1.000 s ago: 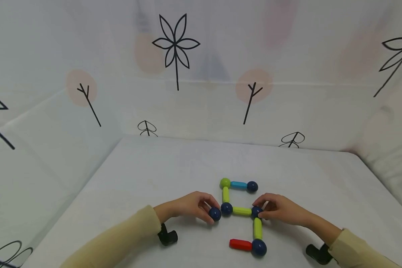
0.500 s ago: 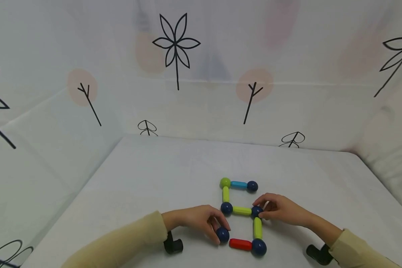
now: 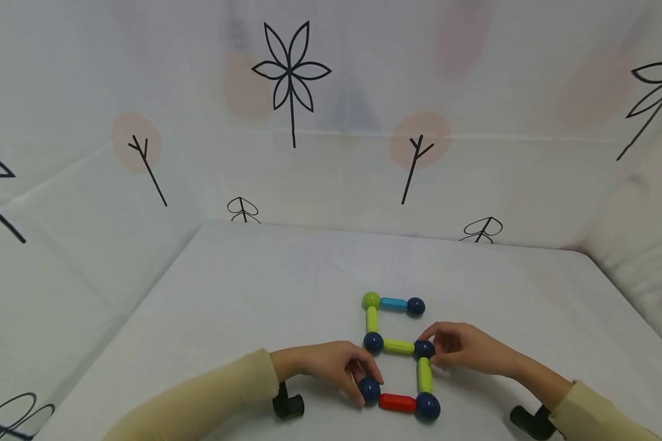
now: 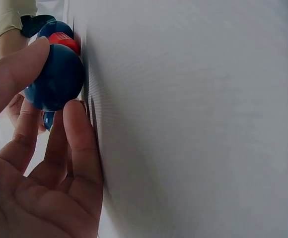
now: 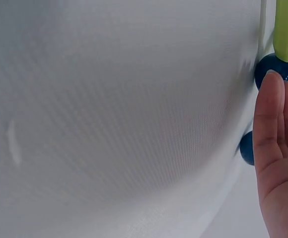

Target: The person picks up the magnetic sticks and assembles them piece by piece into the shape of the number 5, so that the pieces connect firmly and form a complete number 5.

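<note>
My left hand (image 3: 344, 365) pinches a dark blue ball (image 3: 369, 391) between thumb and fingers, low over the table, right at the left end of a red rod (image 3: 397, 403). In the left wrist view this ball (image 4: 59, 79) overlaps the red rod (image 4: 67, 42). The rod's other end meets a dark blue ball (image 3: 427, 407). My right hand (image 3: 466, 349) has its fingertips right at another dark blue ball (image 3: 423, 349), its thumb beside the ball's edge. Straight fingers (image 5: 270, 109) show against that ball in the right wrist view. Yellow-green rods (image 3: 399, 347) link the balls.
Beyond the hands, the figure continues with a dark blue ball (image 3: 373, 343), a lime ball (image 3: 371, 300), a blue rod (image 3: 394, 304) and a dark blue end ball (image 3: 416, 307). Everything lies on a white-covered table (image 3: 276, 269) with a patterned cloth (image 3: 342, 177) behind.
My left hand has carried its ball toward me and slightly right, from beside the middle ball to the red rod's end. My right hand has eased slightly right, its thumb off the ball.
</note>
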`<state>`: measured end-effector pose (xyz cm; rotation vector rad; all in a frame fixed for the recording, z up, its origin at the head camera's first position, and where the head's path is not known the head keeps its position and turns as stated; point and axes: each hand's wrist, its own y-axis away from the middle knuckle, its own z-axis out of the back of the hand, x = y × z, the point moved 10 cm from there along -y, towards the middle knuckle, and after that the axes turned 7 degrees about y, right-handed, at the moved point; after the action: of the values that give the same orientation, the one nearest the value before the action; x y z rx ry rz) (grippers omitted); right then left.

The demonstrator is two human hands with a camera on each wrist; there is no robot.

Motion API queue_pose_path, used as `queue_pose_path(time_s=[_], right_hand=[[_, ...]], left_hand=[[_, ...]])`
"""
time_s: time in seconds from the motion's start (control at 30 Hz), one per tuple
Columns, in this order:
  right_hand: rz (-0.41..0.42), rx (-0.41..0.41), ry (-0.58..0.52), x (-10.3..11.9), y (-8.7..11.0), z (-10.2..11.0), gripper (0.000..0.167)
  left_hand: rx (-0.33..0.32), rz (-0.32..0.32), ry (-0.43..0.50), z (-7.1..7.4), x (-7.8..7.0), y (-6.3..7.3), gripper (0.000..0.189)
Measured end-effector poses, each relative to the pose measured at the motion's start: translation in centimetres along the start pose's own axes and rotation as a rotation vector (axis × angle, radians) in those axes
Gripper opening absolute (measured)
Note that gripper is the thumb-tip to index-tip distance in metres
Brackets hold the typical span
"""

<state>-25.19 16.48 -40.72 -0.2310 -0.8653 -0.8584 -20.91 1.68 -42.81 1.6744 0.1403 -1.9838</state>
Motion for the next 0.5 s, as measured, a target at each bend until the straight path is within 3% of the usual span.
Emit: queue_pose_path(time_s=[0.17, 0.33, 0.5], right_hand=[[0.09, 0.095, -0.091, 0.4, 0.7, -0.9, 0.03], [0.201, 0.298, -0.246, 1.4, 1.7, -3.1, 0.029], [0.204, 0.443, -0.321, 2.0, 2.2, -5.2, 0.036]], left_hand=[[0.001, -0.002, 0.001, -0.1, 0.0, 0.0, 0.035], [-0.002, -0.001, -0.001, 0.0, 0.0, 0.0, 0.035], [-0.008, 0.003, -0.012, 0.1, 0.0, 0.1, 0.035]])
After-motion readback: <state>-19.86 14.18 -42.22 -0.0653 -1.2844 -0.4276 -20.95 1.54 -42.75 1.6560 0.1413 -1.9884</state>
